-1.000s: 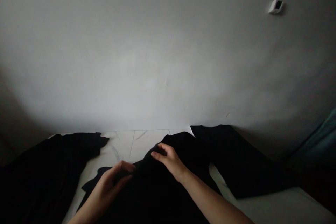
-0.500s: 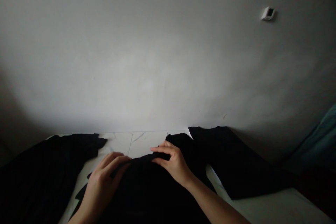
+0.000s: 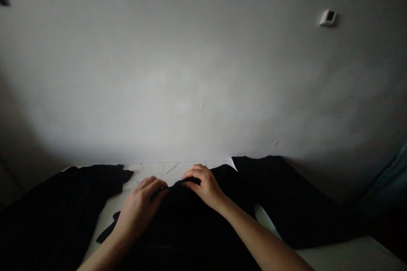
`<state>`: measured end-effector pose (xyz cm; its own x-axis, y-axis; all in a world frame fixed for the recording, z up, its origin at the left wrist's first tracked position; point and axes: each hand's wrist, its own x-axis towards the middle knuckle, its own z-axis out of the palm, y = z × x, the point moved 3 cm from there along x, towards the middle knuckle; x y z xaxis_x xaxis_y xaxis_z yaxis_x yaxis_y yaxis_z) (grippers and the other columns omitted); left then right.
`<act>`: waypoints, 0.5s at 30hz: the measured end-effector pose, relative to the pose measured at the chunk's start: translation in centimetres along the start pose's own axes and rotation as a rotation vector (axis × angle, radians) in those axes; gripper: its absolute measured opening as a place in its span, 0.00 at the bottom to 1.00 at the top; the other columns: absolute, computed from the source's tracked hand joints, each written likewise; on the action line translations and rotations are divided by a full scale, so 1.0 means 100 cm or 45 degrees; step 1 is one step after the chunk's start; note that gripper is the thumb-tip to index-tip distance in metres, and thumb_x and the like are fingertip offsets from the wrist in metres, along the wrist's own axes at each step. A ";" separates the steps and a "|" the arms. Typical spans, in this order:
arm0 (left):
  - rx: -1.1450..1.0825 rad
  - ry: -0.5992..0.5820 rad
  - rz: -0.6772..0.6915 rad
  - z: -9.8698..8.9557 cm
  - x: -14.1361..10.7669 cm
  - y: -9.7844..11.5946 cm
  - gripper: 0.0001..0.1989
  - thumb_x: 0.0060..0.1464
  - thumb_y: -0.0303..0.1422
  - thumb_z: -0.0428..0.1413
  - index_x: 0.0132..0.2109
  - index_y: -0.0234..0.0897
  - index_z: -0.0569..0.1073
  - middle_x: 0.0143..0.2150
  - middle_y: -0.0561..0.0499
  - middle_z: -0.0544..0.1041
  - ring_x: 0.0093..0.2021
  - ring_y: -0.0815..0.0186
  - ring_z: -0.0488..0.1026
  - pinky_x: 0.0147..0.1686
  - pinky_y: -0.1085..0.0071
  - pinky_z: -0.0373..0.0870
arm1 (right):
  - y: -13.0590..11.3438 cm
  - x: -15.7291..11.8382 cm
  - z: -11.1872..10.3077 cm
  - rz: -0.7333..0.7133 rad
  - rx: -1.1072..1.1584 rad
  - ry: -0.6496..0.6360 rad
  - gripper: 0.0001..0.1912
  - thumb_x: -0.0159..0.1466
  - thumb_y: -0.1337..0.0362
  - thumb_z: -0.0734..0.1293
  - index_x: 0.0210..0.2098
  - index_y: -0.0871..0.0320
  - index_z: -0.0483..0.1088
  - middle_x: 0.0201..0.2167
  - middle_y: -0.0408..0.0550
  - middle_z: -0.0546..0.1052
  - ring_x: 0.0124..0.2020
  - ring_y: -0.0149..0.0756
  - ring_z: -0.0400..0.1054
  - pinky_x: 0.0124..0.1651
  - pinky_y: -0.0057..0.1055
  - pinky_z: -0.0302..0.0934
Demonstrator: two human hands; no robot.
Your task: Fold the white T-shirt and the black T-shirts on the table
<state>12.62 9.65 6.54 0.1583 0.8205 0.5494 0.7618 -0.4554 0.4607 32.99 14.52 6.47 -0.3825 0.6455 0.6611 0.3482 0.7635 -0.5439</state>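
Note:
A black garment (image 3: pixel 187 224) spreads below my two hands; its exact kind is too dark to tell. My left hand (image 3: pixel 143 201) pinches its upper edge, the fingers over the far side and the thumb on the near side. A short way to the right, my right hand (image 3: pixel 203 184) grips the same edge between thumb and fingers. The edge between the hands is slightly raised and bunched. Folds and seams are lost in the shadow.
Another black garment (image 3: pixel 63 203) lies at the left, and a further black piece of clothing (image 3: pixel 292 207) at the right. White marbled tiles (image 3: pixel 178 168) show between them. Behind stands a pale wall (image 3: pixel 190 72) with a small white box (image 3: pixel 328 17) on it.
Both hands have moved a little up and closer together along the garment's edge. My right hand's fingers have closed onto the cloth. The view has shifted slightly.

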 end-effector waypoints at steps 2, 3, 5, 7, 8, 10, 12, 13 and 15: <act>-0.012 -0.034 -0.012 0.003 0.019 -0.007 0.14 0.57 0.43 0.51 0.35 0.43 0.77 0.36 0.51 0.77 0.36 0.64 0.74 0.39 0.68 0.71 | 0.008 0.016 0.005 0.021 -0.005 0.014 0.01 0.62 0.64 0.72 0.34 0.53 0.78 0.32 0.43 0.78 0.38 0.35 0.71 0.46 0.34 0.62; -0.023 -0.068 -0.016 0.004 0.030 -0.011 0.14 0.56 0.43 0.50 0.36 0.43 0.77 0.36 0.51 0.77 0.35 0.64 0.74 0.38 0.68 0.71 | 0.011 0.024 0.009 0.042 -0.004 0.022 0.01 0.61 0.64 0.72 0.34 0.53 0.78 0.32 0.43 0.78 0.38 0.35 0.71 0.46 0.33 0.62; -0.043 -0.156 -0.010 0.007 0.050 -0.019 0.14 0.56 0.42 0.50 0.38 0.43 0.78 0.36 0.52 0.77 0.34 0.65 0.74 0.37 0.69 0.70 | 0.018 0.040 0.017 0.097 0.002 0.049 0.01 0.61 0.65 0.72 0.33 0.54 0.78 0.32 0.44 0.78 0.37 0.35 0.72 0.45 0.32 0.63; -0.054 -0.237 0.022 0.010 0.064 -0.025 0.15 0.56 0.44 0.50 0.38 0.43 0.77 0.36 0.52 0.78 0.33 0.65 0.75 0.36 0.70 0.70 | 0.024 0.051 0.025 0.133 0.015 0.076 0.01 0.61 0.66 0.72 0.33 0.54 0.78 0.32 0.44 0.78 0.37 0.34 0.72 0.45 0.32 0.63; -0.055 -0.257 0.041 0.011 0.068 -0.027 0.15 0.56 0.44 0.50 0.37 0.43 0.77 0.35 0.53 0.79 0.33 0.64 0.75 0.36 0.70 0.70 | 0.028 0.054 0.029 0.131 0.037 0.078 0.01 0.61 0.65 0.72 0.33 0.54 0.78 0.33 0.43 0.79 0.38 0.34 0.72 0.45 0.31 0.63; -0.056 -0.254 0.073 0.011 0.070 -0.031 0.15 0.56 0.46 0.49 0.35 0.43 0.76 0.33 0.53 0.79 0.32 0.64 0.76 0.34 0.72 0.70 | 0.041 0.056 0.032 0.102 0.105 0.046 0.04 0.61 0.62 0.72 0.36 0.53 0.78 0.35 0.43 0.79 0.39 0.33 0.72 0.46 0.30 0.63; -0.072 -0.208 0.093 0.008 0.064 -0.036 0.16 0.56 0.48 0.49 0.33 0.44 0.75 0.31 0.53 0.79 0.31 0.64 0.75 0.32 0.73 0.71 | 0.063 0.051 0.024 0.126 0.119 0.010 0.09 0.61 0.60 0.72 0.41 0.53 0.78 0.37 0.43 0.79 0.40 0.32 0.73 0.46 0.29 0.64; -0.084 -0.189 0.103 0.007 0.059 -0.038 0.17 0.56 0.49 0.49 0.33 0.44 0.75 0.30 0.53 0.79 0.30 0.64 0.75 0.31 0.74 0.71 | 0.078 0.046 0.015 0.199 0.058 -0.003 0.11 0.61 0.60 0.72 0.43 0.53 0.77 0.38 0.44 0.79 0.40 0.32 0.73 0.45 0.28 0.64; -0.099 -0.196 0.118 0.005 0.048 -0.043 0.19 0.56 0.52 0.49 0.32 0.45 0.75 0.29 0.53 0.80 0.28 0.65 0.75 0.28 0.75 0.72 | 0.113 0.032 -0.010 0.423 -0.163 -0.031 0.11 0.61 0.64 0.72 0.44 0.55 0.77 0.41 0.46 0.80 0.41 0.32 0.73 0.45 0.28 0.64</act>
<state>10.45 15.71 6.83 0.3246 0.8142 0.4814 0.6896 -0.5521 0.4687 36.61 25.21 2.95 -0.2502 0.8596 0.4455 0.5606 0.5038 -0.6572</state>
